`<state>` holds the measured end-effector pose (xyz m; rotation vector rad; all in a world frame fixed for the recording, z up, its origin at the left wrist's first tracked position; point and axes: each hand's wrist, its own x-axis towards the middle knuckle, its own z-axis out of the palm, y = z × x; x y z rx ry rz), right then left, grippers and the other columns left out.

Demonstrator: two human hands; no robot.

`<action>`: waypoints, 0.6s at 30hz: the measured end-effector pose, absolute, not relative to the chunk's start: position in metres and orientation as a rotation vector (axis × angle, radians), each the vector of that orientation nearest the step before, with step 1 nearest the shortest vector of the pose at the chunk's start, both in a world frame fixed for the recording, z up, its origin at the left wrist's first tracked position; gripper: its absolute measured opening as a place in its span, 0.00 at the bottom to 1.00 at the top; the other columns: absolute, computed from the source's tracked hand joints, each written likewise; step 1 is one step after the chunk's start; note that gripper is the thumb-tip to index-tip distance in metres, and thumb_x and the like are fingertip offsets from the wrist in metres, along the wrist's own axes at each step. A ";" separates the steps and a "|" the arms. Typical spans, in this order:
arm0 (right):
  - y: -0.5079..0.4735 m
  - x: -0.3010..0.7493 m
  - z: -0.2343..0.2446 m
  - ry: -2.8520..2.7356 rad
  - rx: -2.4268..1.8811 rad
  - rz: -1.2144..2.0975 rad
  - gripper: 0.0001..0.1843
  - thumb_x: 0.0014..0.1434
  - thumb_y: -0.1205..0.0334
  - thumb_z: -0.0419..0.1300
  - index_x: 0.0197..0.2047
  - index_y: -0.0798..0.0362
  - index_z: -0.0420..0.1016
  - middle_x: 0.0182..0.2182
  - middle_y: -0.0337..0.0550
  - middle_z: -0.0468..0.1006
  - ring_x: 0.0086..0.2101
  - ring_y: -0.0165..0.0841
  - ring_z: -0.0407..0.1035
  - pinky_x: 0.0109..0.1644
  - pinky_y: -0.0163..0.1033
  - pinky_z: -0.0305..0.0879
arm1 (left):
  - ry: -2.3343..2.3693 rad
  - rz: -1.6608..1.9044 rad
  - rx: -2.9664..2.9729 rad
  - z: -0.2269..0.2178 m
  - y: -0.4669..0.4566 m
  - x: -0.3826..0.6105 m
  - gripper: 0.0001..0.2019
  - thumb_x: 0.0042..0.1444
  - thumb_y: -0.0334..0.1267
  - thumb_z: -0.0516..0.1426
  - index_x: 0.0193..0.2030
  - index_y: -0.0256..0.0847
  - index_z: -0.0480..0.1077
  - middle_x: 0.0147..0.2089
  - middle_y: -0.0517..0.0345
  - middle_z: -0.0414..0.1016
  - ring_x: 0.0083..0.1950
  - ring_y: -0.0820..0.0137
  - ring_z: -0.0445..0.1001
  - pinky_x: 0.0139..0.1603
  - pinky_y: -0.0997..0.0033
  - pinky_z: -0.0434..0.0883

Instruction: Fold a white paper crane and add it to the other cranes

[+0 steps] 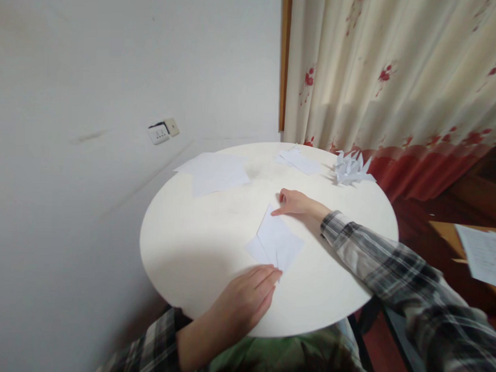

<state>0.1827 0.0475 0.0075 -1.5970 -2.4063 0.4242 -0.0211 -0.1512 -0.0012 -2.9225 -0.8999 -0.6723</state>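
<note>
A folded sheet of white paper (pixel 284 244) lies on the round white table (pixel 180 249), one flap folded inward and a pointed corner facing away from me. My left hand (pixel 246 294) is at its near corner, fingers pressed together over the tip; the thumb is hidden. At the far corner is my right hand (pixel 295 203), its thumb touching the paper's edge. The right index finger curls apart from the thumb, with nothing visible between them.
Large white sheets (pixel 219 174) lie at the table's back left. Smaller paper pieces (pixel 300 160) are at the back, beside a cluster of pointed folded paper shapes (pixel 350 168). A wall (pixel 68 201) borders the left, with a curtain (pixel 389 93) behind. Written papers (pixel 484 254) lie at right.
</note>
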 end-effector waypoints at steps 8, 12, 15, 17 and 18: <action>0.048 0.183 0.007 -2.402 -1.584 0.418 0.32 0.39 0.37 0.63 0.38 0.53 0.67 0.33 0.46 0.76 0.31 0.36 0.69 0.30 0.36 0.57 | -0.733 -0.556 -2.920 -0.005 -0.148 -0.025 0.16 0.62 0.28 0.41 0.50 0.28 0.65 0.50 0.43 0.72 0.53 0.65 0.69 0.54 0.64 0.70; 0.048 0.183 0.006 -2.406 -1.577 0.413 0.31 0.39 0.37 0.63 0.38 0.53 0.68 0.32 0.45 0.76 0.31 0.36 0.69 0.30 0.36 0.57 | -0.725 -0.554 -2.881 -0.009 -0.148 -0.025 0.16 0.61 0.26 0.42 0.50 0.29 0.65 0.49 0.43 0.72 0.53 0.65 0.69 0.53 0.64 0.70; 0.049 0.183 0.006 -2.405 -1.578 0.418 0.31 0.39 0.37 0.63 0.38 0.53 0.68 0.32 0.45 0.76 0.30 0.36 0.68 0.30 0.36 0.57 | -0.724 -0.594 -2.853 -0.010 -0.149 -0.024 0.15 0.61 0.26 0.43 0.48 0.30 0.66 0.48 0.44 0.73 0.51 0.65 0.70 0.52 0.64 0.71; 0.050 0.183 0.005 -2.405 -1.575 0.418 0.31 0.38 0.37 0.63 0.37 0.53 0.68 0.32 0.45 0.76 0.30 0.36 0.68 0.30 0.36 0.57 | -0.710 -0.632 -2.855 -0.008 -0.149 -0.024 0.15 0.60 0.25 0.43 0.47 0.30 0.67 0.47 0.45 0.73 0.50 0.65 0.71 0.51 0.64 0.72; 0.050 0.183 0.005 -2.405 -1.575 0.418 0.31 0.38 0.37 0.63 0.37 0.53 0.68 0.32 0.45 0.75 0.30 0.36 0.68 0.30 0.36 0.57 | -0.706 -0.653 -2.861 -0.007 -0.149 -0.023 0.15 0.60 0.25 0.43 0.47 0.31 0.67 0.46 0.46 0.73 0.49 0.66 0.71 0.50 0.64 0.72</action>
